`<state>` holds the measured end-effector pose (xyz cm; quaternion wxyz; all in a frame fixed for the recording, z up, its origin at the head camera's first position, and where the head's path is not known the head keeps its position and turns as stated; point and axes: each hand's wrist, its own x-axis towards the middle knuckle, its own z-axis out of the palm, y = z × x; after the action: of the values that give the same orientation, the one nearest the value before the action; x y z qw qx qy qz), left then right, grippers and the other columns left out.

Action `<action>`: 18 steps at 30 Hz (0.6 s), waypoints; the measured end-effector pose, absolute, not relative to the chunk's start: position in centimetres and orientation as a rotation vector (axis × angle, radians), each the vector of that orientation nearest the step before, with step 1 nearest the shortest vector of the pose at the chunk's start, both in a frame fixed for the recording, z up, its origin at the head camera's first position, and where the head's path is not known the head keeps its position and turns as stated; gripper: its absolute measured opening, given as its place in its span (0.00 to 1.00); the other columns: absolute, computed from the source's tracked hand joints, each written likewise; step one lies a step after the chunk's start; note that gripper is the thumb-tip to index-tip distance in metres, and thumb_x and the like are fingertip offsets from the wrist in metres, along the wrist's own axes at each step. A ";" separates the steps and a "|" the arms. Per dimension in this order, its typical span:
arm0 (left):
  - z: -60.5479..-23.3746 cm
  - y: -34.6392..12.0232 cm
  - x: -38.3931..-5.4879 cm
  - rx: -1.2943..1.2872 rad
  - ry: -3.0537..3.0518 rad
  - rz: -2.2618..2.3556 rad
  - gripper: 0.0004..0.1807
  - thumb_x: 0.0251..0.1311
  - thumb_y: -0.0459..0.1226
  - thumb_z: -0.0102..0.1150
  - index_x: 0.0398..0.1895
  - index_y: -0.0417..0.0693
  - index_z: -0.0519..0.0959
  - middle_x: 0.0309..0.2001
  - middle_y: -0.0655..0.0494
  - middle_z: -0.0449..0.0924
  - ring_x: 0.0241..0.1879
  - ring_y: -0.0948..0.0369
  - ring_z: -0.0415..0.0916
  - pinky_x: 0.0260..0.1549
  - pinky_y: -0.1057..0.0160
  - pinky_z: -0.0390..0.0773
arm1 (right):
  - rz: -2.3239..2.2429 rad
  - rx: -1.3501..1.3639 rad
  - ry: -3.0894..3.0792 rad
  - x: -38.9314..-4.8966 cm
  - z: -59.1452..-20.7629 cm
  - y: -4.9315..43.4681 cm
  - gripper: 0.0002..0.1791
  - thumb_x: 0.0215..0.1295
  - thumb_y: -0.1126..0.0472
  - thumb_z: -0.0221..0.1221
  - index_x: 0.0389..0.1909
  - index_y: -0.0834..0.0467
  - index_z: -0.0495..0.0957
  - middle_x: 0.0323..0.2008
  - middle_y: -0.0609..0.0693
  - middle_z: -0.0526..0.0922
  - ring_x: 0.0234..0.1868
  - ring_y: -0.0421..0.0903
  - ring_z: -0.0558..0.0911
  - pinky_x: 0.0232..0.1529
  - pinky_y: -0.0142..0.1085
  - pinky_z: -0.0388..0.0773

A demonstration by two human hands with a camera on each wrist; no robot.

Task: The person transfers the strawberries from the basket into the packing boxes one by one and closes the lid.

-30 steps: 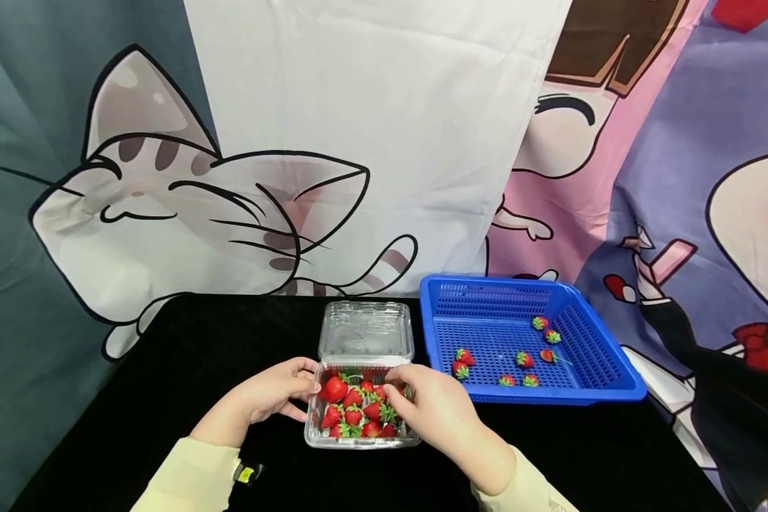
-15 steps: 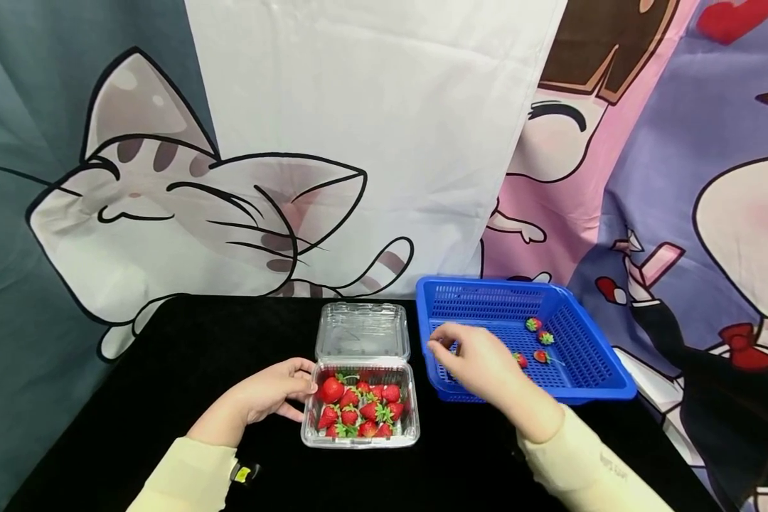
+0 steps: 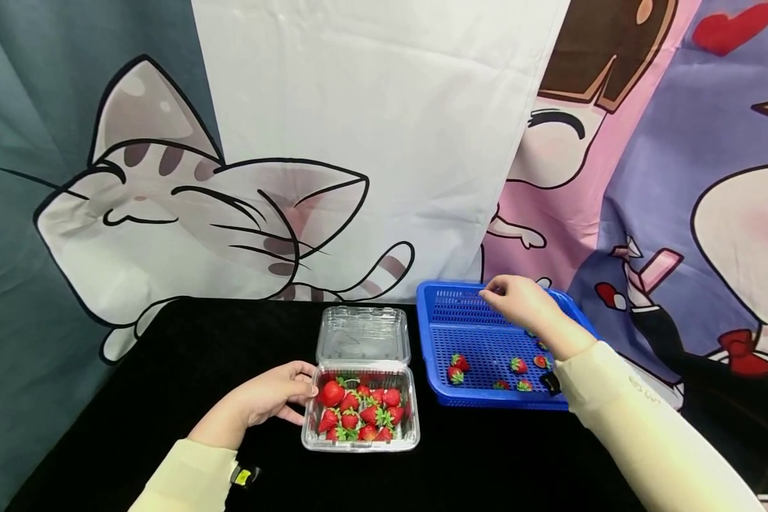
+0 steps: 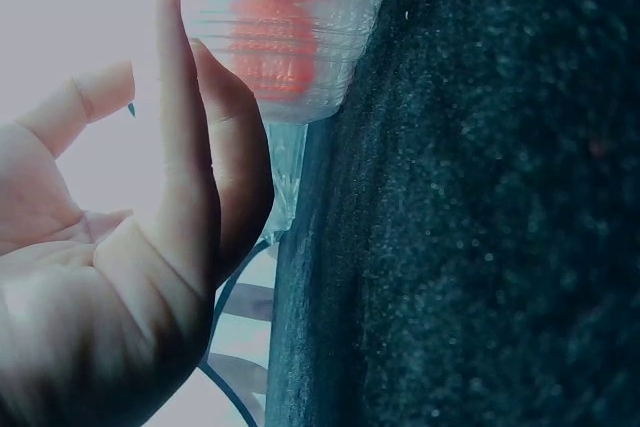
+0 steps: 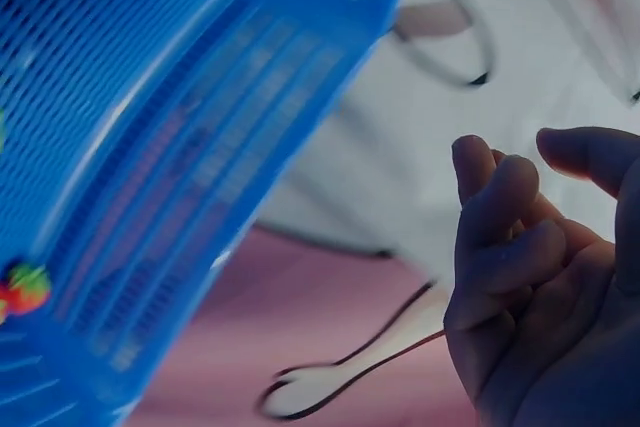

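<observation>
A clear plastic clamshell container [image 3: 360,446] stands on the black cloth with its lid [image 3: 363,334] folded back behind it. Several strawberries [image 3: 349,402] with green leaves lie inside. My left hand [image 3: 272,395] holds the container's left rim; in the left wrist view its fingers [image 4: 185,117] are beside the ribbed wall. Above the far part of the blue basket [image 3: 440,334] hovers my right hand [image 3: 523,302], its fingers loosely bent. In the right wrist view nothing shows between thumb and fingers. Several strawberries [image 3: 518,365] lie apart in the basket, some partly hidden by the right forearm.
The black cloth [image 3: 230,355] covers the table. Behind it hangs a printed curtain [image 3: 384,142] with a cartoon cat. The basket's raised perforated walls stand right of the container, near the curtain.
My right hand has left the container and moved right and away, over the basket's far side. The left hand has stayed at the container's rim.
</observation>
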<state>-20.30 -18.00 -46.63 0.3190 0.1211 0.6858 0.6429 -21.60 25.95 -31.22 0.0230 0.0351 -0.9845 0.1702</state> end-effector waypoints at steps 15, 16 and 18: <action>-47.2 -17.6 -20.5 0.318 1.770 1.696 0.26 0.62 0.34 0.57 0.60 0.33 0.62 0.46 0.45 0.79 0.44 0.52 0.81 0.36 0.49 0.85 | 0.533 -0.265 -3.199 -26.4 -37.2 35.3 0.23 0.72 0.51 0.46 0.40 0.69 0.77 0.27 0.57 0.78 0.28 0.52 0.77 0.37 0.48 0.74; -47.2 -17.6 -20.6 0.318 1.770 1.694 0.26 0.63 0.34 0.57 0.60 0.33 0.62 0.46 0.45 0.79 0.44 0.52 0.81 0.36 0.49 0.85 | 0.528 -0.290 -3.217 -26.5 -37.5 35.7 0.23 0.72 0.51 0.46 0.39 0.69 0.77 0.28 0.58 0.77 0.29 0.52 0.76 0.37 0.48 0.73; -47.1 -17.6 -20.7 0.320 1.769 1.692 0.26 0.63 0.34 0.57 0.60 0.32 0.62 0.46 0.45 0.80 0.44 0.51 0.81 0.35 0.49 0.85 | 0.552 -0.329 -3.245 -26.6 -38.2 36.5 0.22 0.73 0.51 0.47 0.36 0.67 0.75 0.27 0.56 0.75 0.28 0.52 0.76 0.37 0.48 0.73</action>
<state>-20.68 -17.59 -47.09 0.3301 0.1222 0.6765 0.6469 -26.58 36.46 -38.24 -0.0829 -0.0991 -0.9776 0.1662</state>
